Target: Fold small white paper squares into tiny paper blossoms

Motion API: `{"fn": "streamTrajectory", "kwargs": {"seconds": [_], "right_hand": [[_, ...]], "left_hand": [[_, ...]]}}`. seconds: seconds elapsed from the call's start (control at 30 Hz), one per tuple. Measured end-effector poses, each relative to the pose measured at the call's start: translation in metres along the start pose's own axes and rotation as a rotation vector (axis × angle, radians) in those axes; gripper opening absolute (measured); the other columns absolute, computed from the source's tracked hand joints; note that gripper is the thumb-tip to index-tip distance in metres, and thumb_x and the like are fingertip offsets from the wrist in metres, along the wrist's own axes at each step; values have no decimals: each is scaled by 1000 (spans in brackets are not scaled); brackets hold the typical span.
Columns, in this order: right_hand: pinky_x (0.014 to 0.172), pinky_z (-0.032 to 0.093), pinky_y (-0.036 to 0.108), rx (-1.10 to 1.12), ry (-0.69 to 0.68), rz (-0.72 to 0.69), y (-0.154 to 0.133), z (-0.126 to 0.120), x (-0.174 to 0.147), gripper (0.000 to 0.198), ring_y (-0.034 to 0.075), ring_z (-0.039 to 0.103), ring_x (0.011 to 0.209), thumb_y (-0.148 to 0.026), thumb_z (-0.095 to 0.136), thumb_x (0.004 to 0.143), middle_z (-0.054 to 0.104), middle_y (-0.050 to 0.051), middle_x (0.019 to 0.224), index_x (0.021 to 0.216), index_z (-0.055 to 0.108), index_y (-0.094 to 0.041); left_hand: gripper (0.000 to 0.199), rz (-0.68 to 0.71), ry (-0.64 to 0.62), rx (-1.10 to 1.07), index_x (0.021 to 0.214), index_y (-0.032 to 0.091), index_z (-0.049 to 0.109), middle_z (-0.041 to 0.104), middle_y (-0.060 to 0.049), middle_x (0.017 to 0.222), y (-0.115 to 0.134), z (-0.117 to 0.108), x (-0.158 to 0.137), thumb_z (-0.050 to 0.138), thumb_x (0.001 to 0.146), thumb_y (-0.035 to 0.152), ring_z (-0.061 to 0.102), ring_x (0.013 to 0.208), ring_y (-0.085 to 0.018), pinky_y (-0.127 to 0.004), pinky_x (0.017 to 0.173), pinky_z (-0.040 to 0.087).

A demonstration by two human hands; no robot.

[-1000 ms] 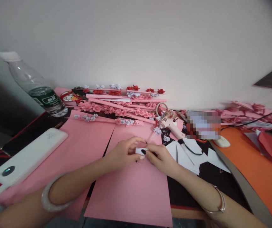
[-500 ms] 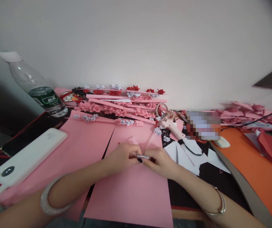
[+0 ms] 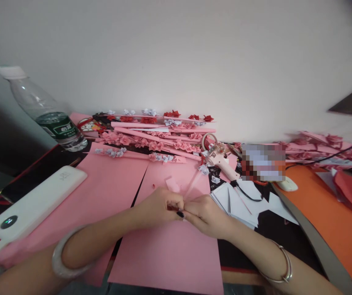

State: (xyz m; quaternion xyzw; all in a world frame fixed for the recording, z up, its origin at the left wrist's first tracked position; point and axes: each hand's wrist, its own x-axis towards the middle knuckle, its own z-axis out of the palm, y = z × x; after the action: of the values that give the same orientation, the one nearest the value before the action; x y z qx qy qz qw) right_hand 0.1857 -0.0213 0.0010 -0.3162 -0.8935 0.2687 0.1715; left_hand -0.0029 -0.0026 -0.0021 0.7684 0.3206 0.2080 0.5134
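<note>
Item: small paper piece [image 3: 173,207], pinched between left hand [image 3: 160,206] and right hand [image 3: 205,212], mid-worktop, over the near pink sheet [image 3: 169,250]. Change: a second ago it showed as a flat white slip; now both sets of fingers are curled tight around it, almost hiding it, so folding appears to have advanced. Far right: glue gun [image 3: 223,163]. Far left: water bottle [image 3: 45,110].
</note>
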Motion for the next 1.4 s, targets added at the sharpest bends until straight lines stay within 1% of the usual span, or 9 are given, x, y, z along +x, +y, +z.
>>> {"fn": "streamTrajectory", "kwargs": {"seconds": [0.27, 0.43, 0.6, 0.77, 0.83, 0.93, 1.07, 1.23, 1.4], "right_hand": [[46, 27, 20, 176, 139, 78, 3, -3, 1, 34, 8, 34, 44, -28, 36, 92, 39, -4, 51, 62, 48, -18], [47, 28, 19, 199, 151, 128, 4, -3, 1, 33, 7, 35, 45, -28, 36, 92, 38, -5, 51, 62, 46, -17], [47, 28, 19, 165, 207, 167, 8, -3, 1, 33, 7, 34, 44, -26, 37, 91, 34, -6, 50, 59, 41, -17], [48, 29, 19, 175, 244, 192, 10, -2, 1, 32, 7, 35, 45, -26, 40, 90, 36, -6, 50, 60, 44, -17], [49, 31, 19, 175, 282, 217, 9, -1, 2, 25, 7, 38, 47, -24, 42, 89, 41, -5, 52, 66, 48, -17], [51, 37, 19, 184, 396, 264, 9, -1, 2, 8, 9, 47, 53, -21, 47, 86, 55, -1, 67, 88, 54, -17], [60, 47, 22, 130, 451, 283, 8, 0, 1, 28, 12, 59, 63, -18, 46, 85, 66, 4, 85, 111, 56, -18], [65, 52, 25, 12, 463, 225, 8, 2, 0, 34, 14, 64, 67, -18, 45, 87, 70, 5, 88, 119, 56, -18], [79, 53, 28, -30, 500, 115, 10, 3, -1, 38, 17, 65, 90, -15, 44, 87, 67, 6, 107, 124, 53, -21]], "left_hand": [[12, -138, 37, -187, 63, 13, 61, 63, 0, 62, 7, -2, 4, 60, 72, 21, 55, 58, -10, -19, 53, 39], [15, -141, 67, -210, 61, 13, 59, 63, 1, 60, 6, -4, 5, 62, 72, 23, 58, 59, -11, -20, 55, 43], [19, -148, 86, -282, 69, 13, 61, 66, -4, 68, 4, -4, 5, 59, 77, 30, 61, 63, -13, -25, 61, 48], [17, -178, 70, -332, 74, 13, 60, 68, -4, 71, 1, -2, 5, 59, 77, 30, 63, 67, -14, -27, 64, 51], [17, -201, 73, -335, 77, 13, 61, 68, -4, 70, 0, -1, 5, 59, 76, 30, 64, 68, -15, -29, 65, 52], [18, -188, 121, -347, 78, 13, 61, 67, -4, 70, -1, -1, 6, 58, 77, 31, 64, 69, -16, -28, 66, 52], [17, -161, 195, -328, 84, 13, 61, 66, -3, 72, 1, -3, 7, 56, 79, 28, 64, 70, -15, -26, 66, 51], [18, -163, 222, -269, 88, 13, 63, 67, -4, 74, 2, -3, 7, 55, 80, 26, 65, 72, -16, -26, 67, 51], [20, -163, 206, -288, 86, 12, 63, 67, -5, 75, 1, -2, 7, 51, 83, 27, 66, 72, -16, -25, 65, 52]]}}
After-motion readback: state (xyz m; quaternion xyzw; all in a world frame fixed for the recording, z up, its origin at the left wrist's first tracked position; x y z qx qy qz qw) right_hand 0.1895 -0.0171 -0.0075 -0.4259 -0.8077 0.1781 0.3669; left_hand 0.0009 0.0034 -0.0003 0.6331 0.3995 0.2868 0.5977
